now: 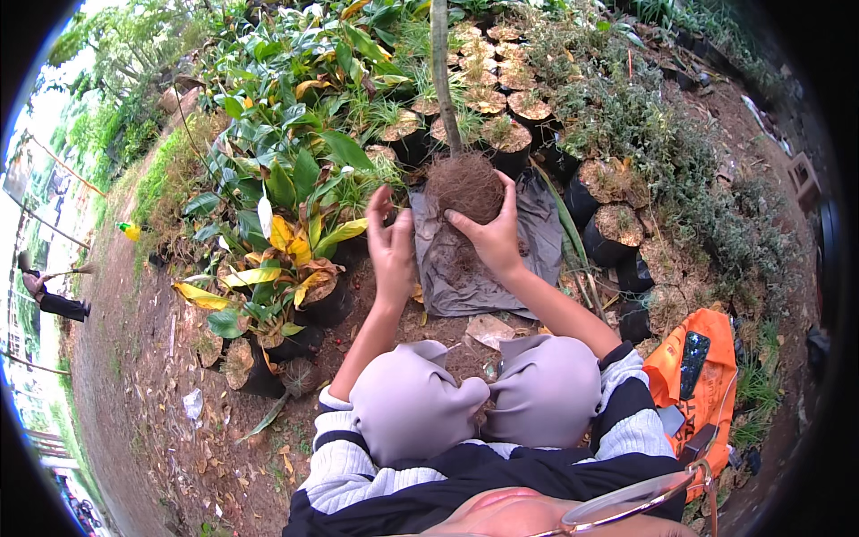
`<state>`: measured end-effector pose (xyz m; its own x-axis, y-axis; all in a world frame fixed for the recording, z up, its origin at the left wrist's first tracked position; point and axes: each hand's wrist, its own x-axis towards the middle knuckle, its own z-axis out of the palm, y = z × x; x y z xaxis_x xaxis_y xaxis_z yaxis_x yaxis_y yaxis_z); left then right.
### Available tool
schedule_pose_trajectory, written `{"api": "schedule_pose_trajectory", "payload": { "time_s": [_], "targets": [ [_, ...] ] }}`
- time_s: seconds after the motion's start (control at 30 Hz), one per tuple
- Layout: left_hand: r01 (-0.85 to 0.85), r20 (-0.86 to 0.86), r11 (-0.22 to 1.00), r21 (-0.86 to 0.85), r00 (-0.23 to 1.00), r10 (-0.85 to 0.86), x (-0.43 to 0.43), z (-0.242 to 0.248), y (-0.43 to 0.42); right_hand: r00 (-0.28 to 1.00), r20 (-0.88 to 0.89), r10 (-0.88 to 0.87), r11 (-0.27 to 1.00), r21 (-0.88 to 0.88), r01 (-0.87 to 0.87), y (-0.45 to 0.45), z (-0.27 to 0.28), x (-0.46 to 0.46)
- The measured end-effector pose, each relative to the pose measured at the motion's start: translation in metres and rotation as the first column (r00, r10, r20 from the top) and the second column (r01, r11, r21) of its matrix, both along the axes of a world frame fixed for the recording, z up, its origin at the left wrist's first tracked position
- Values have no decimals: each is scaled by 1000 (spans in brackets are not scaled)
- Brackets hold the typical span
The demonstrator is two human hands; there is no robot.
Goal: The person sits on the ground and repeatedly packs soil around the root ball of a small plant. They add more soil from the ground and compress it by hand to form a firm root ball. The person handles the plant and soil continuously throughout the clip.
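Note:
My right hand (493,231) grips a ball of brown coconut-like fibre (463,188), thumb on the near side and fingers around its right. From the top of the ball rises a long, stiff green leaf (441,74), probably of a snake plant. To the left, apart from the ball, my left hand (390,238) is raised with thumb and fingers spread; I see nothing held in it. Beneath the ball lies a crumpled dark plastic sheet (439,292) with loose fibre scraps (463,262) on it. The ball hides part of the sheet.
Leafy plants (302,174) crowd the left; black grow bags (510,158) stand beyond and right. A second fibre ball (300,377) with a leaf lies lower left. An orange bag (711,362) carries a phone (694,362). Far left, a person (54,295) holds a broom.

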<state>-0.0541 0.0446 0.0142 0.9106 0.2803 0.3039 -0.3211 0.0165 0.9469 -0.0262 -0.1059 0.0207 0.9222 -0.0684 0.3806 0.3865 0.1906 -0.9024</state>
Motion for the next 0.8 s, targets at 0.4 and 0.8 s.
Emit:
{"api": "schedule_pose_trajectory", "payload": {
  "time_s": [0.4,0.8],
  "targets": [
    [223,-175,703,-675,877,-447,5,7,-23,976,53,211,943,-275,-188,8,-8,-15],
    [326,-68,618,-715,848,-526,5,-17,-11,989,114,90,941,-336,-47,8,8,-8]
  ]
}}
